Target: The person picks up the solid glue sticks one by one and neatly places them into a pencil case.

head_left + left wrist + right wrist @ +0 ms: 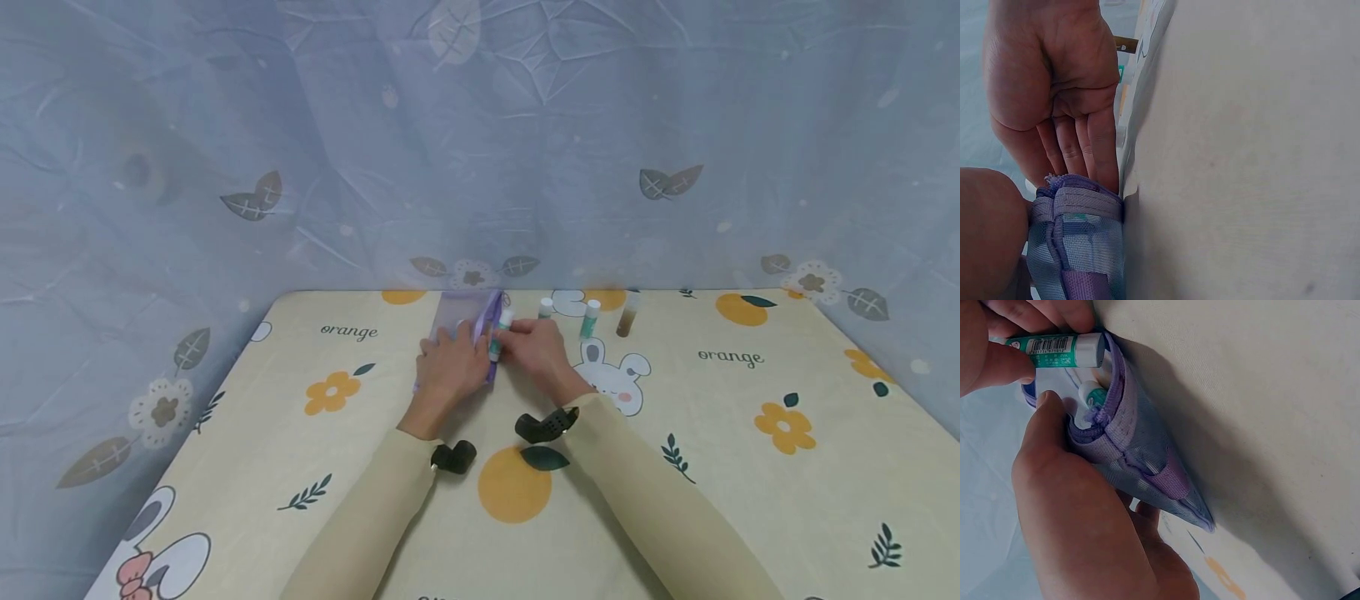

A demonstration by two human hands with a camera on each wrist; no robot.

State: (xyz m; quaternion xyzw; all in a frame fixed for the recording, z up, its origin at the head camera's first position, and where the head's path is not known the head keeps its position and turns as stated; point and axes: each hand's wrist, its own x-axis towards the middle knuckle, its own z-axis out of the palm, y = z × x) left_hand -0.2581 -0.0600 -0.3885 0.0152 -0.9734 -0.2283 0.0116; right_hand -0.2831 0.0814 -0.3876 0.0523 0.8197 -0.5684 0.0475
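A purple-trimmed mesh zip pouch is held at its mouth by my left hand, thumb at the rim in the right wrist view. My right hand pinches a green-labelled glue stick with a white cap at the pouch's open mouth. The capped end lies across the pouch's zip edge. Inside the pouch, another glue stick shows its white end and green label. In the left wrist view, the right hand's fingers reach to the pouch rim, which hides their tips.
Right of my right hand stand a green glue stick and a brown-filled tube. Another white-capped stick is partly hidden behind that hand. A patterned cloth covers the table; a grey-blue curtain hangs at its back edge.
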